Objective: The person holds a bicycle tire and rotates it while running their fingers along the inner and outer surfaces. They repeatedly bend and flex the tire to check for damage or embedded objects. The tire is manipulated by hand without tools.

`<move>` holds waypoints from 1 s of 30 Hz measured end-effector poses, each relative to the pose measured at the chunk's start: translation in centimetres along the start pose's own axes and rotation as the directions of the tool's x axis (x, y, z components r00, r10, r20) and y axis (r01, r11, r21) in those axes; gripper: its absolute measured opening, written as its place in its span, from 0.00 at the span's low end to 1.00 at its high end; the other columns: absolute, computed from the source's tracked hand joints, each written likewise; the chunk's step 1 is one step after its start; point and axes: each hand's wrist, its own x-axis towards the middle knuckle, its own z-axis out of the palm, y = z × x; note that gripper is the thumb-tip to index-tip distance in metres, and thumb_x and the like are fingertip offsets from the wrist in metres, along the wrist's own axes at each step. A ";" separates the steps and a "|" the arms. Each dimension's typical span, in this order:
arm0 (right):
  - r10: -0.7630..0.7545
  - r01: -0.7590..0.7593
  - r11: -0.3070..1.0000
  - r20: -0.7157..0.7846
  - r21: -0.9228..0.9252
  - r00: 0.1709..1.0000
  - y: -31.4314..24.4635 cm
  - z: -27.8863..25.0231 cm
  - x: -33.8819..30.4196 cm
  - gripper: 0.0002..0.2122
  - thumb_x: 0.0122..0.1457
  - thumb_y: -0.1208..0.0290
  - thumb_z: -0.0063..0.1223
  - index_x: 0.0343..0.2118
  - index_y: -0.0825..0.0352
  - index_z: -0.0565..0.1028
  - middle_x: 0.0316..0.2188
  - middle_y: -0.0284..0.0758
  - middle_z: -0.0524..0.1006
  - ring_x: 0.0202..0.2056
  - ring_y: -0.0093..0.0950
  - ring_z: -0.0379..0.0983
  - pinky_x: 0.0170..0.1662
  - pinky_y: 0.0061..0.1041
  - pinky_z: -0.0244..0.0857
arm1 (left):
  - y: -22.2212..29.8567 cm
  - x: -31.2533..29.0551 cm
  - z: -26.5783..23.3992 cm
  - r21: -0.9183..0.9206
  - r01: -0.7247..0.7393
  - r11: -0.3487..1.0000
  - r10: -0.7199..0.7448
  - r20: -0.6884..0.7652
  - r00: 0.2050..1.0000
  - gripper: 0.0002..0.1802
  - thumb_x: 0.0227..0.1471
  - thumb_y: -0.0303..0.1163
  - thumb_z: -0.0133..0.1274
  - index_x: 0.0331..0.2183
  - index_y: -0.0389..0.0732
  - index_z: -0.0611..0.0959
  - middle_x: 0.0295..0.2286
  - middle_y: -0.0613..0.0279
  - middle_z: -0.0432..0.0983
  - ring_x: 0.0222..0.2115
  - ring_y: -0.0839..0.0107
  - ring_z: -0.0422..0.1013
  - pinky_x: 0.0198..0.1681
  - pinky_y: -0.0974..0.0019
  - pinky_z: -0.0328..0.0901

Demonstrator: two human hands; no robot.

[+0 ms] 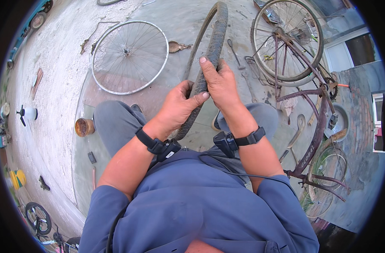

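A worn black bicycle tyre point(219, 33) stands on edge between my knees, off any wheel, its tread toward my right. My left hand point(174, 105) is closed round its near part, thumb laid over the tread. Just beyond it, my right hand point(221, 84) grips the same tyre, thumb on top and fingers round the far side. The thumbs lie close together; the fingertips are partly hidden by the tyre. A bare spoked wheel point(127, 52) lies on the ground ahead to the left, apart from both hands.
To the right, a rusty bicycle frame point(309, 154) rests with a tyred wheel point(322, 41) at its far end. An adjustable-looking wrench point(236, 55) and other tools lie ahead. A brown tin point(84, 127) stands by my left knee, a spray bottle point(29, 113) farther left.
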 end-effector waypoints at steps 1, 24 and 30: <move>0.016 -0.016 1.000 -0.007 -0.003 1.000 -0.1 0.1 0.0 0.19 0.60 0.56 0.62 0.34 0.72 0.75 0.25 0.32 0.76 0.28 0.20 0.69 0.31 0.24 0.67 | 0.1 -0.1 -0.1 0.002 0.000 1.000 0.000 -0.008 1.000 0.18 0.55 0.35 0.64 0.39 0.34 0.76 0.31 0.65 0.74 0.31 0.80 0.67 0.32 0.72 0.64; -0.105 0.108 0.990 0.041 -0.094 0.994 1.6 -0.4 2.4 0.27 0.57 0.53 0.66 0.43 0.78 0.72 0.31 0.36 0.76 0.33 0.22 0.72 0.35 0.22 0.69 | -2.2 -0.1 -1.9 0.182 -0.026 0.983 0.025 0.005 1.000 0.24 0.54 0.40 0.65 0.43 0.34 0.75 0.31 0.65 0.73 0.33 0.78 0.66 0.38 0.71 0.64; 0.025 -0.019 0.998 0.102 -0.061 0.995 3.5 -0.7 -0.9 0.26 0.53 0.52 0.68 0.39 0.75 0.76 0.31 0.41 0.80 0.31 0.26 0.77 0.35 0.28 0.72 | -2.1 0.6 -1.7 0.179 -0.030 0.983 0.031 0.002 1.000 0.22 0.54 0.36 0.65 0.44 0.34 0.75 0.34 0.64 0.74 0.36 0.77 0.67 0.41 0.70 0.65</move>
